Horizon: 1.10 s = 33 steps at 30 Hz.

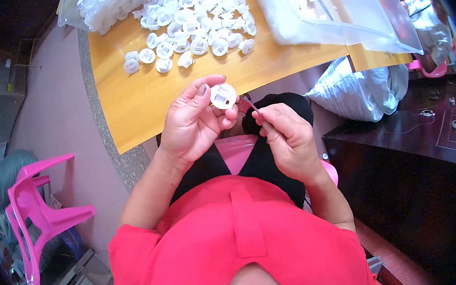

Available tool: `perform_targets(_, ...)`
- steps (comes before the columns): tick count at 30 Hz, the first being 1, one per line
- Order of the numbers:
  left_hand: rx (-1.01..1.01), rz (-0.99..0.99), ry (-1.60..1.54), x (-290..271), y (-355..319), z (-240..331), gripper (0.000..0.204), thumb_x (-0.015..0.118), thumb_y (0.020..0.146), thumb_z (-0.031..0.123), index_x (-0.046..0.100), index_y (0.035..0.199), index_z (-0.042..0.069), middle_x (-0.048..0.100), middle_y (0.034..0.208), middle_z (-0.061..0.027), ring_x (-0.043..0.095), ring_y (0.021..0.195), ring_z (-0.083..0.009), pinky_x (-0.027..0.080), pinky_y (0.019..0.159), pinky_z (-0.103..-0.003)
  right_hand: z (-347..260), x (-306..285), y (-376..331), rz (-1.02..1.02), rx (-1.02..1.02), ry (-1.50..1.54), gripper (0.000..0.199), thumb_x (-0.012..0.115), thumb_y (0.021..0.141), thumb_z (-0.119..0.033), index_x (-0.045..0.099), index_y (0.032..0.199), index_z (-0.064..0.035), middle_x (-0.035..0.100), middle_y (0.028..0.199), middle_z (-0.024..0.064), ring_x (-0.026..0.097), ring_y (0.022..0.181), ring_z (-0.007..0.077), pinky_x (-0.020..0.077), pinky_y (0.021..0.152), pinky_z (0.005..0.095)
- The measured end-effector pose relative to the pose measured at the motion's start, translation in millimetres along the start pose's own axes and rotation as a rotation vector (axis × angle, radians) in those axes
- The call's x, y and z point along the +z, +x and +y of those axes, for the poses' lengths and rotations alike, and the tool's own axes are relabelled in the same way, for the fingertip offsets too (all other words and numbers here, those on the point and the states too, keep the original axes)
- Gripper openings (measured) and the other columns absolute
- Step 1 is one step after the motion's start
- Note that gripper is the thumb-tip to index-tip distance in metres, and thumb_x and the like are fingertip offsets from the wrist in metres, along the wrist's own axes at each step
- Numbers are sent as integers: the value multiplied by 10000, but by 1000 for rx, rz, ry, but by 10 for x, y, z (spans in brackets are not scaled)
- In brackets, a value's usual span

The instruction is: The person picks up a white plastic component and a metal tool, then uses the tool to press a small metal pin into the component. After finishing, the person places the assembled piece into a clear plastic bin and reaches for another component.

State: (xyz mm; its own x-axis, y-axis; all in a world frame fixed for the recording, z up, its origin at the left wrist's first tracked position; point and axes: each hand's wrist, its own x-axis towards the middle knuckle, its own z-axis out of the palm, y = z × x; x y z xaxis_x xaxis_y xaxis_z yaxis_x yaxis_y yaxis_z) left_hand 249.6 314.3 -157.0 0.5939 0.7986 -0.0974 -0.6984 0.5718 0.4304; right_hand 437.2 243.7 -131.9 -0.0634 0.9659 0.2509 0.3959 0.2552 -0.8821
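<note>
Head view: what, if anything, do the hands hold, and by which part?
Left hand: white disc, by its rim. Right hand: slim tool, by its near end.

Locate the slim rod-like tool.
In the head view, the slim rod-like tool is just right of centre, in the right hand, beside the round white plastic piece held by the left hand.

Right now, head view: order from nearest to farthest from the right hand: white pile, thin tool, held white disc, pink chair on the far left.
1. Thin tool, in right hand
2. White disc, in left hand
3. White pile, on table
4. Pink chair, far left
</note>
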Motion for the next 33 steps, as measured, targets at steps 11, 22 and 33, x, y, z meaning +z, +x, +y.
perform_targets(11, 12, -64, 204, -49, -19, -15, 392, 640, 869, 152, 523, 1225, 36, 600, 1055, -187, 606, 868, -226, 507, 719, -303, -50, 5, 45, 11, -228, -279, 269, 562, 797, 106, 599, 1053, 32, 583, 746, 117, 597, 650, 224, 474, 592, 279)
perform_targets(22, 20, -77, 178, 13, -54, -43, 350, 584, 903, 75, 516, 1234, -17, 631, 1015, -152, 634, 857, -184, 515, 725, -277, -79, 8, 19, -55, -178, -263, 421, 571, 731, 91, 589, 1142, -1, 591, 781, 148, 620, 667, 294, 510, 594, 360)
perform_targets(33, 7, -78, 196, 6, -49, -48, 345, 577, 909, 77, 515, 1228, -36, 632, 1016, -158, 638, 853, -191, 526, 705, -277, -45, 43, 22, -34, -187, -297, 443, 566, 728, 94, 591, 1159, -4, 612, 851, 146, 638, 707, 296, 521, 603, 364)
